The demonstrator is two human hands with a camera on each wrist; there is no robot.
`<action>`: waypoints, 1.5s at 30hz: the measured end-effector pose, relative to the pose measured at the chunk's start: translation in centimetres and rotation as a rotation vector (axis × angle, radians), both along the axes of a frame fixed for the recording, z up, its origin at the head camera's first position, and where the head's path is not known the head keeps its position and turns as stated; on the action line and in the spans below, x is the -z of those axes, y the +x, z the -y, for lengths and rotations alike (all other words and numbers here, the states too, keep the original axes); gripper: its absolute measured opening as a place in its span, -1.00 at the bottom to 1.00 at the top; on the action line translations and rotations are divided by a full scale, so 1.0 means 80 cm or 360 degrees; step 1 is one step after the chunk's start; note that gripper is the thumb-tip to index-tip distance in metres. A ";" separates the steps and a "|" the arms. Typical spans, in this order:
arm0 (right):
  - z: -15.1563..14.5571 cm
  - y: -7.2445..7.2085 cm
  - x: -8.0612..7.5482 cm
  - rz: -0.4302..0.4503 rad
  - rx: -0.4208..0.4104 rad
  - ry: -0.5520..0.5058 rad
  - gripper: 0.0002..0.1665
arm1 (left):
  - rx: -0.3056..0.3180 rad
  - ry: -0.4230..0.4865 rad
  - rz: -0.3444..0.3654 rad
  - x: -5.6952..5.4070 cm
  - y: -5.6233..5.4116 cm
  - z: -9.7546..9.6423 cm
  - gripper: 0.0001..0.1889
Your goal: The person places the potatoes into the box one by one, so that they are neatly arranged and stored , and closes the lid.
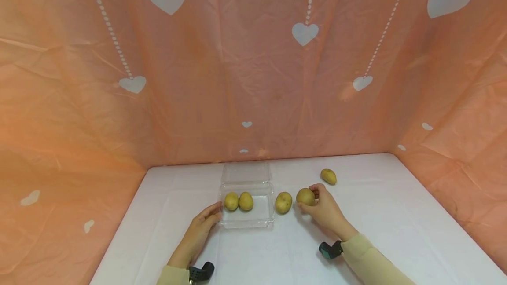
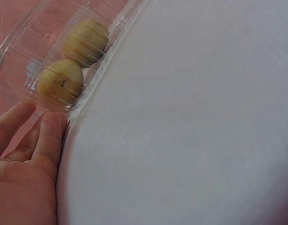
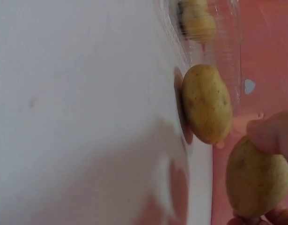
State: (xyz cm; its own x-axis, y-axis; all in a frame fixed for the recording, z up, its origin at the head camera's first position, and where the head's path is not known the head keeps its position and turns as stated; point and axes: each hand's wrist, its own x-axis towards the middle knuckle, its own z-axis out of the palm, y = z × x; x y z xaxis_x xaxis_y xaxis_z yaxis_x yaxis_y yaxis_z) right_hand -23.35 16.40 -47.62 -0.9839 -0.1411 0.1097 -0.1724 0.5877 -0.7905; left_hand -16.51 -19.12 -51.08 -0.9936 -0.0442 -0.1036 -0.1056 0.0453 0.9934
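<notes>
A clear plastic clamshell box (image 1: pixel 259 223) stands on the table with its lid (image 1: pixel 245 173) folded back. Two potatoes (image 1: pixel 246 201) lie side by side in its left half. My left hand (image 1: pixel 200 228) rests at the box's left wall, fingers (image 2: pixel 48 136) extended against the plastic. Between thumb and fingers, my right hand (image 1: pixel 326 210) holds a potato (image 3: pixel 257 180); in the right wrist view it is raised off the table, its shadow apart from it. Another potato (image 1: pixel 283 202) lies between the box and that hand.
One smaller potato (image 1: pixel 328 176) lies farther back, beyond my right hand. White cloth covers the table (image 1: pixel 356 166). Orange curtains with white hearts (image 1: pixel 253 78) hang behind the table and at both sides.
</notes>
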 end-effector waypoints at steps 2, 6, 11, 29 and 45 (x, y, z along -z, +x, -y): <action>0.003 0.000 -0.002 -0.0044 -0.0010 -0.0001 -0.29 | 0.0002 0.0002 0.0000 0.000 0.000 0.000 -0.46; 0.013 -0.003 -0.005 -0.0126 -0.0037 -0.0008 -0.28 | 0.0004 0.0008 0.0003 -0.001 0.000 0.001 -0.45; 0.027 -0.004 -0.010 -0.0192 -0.0059 -0.0045 -0.29 | 0.0007 -0.0004 0.0007 0.000 0.000 0.001 -0.45; 0.088 0.006 -0.014 -0.0224 -0.0222 -0.0205 -0.33 | -0.0003 -0.0022 0.0015 -0.001 0.000 0.002 -0.47; 0.115 0.003 0.000 -0.0281 -0.0375 -0.0028 -0.35 | 0.0001 -0.0023 0.0004 -0.005 0.003 -0.001 -0.46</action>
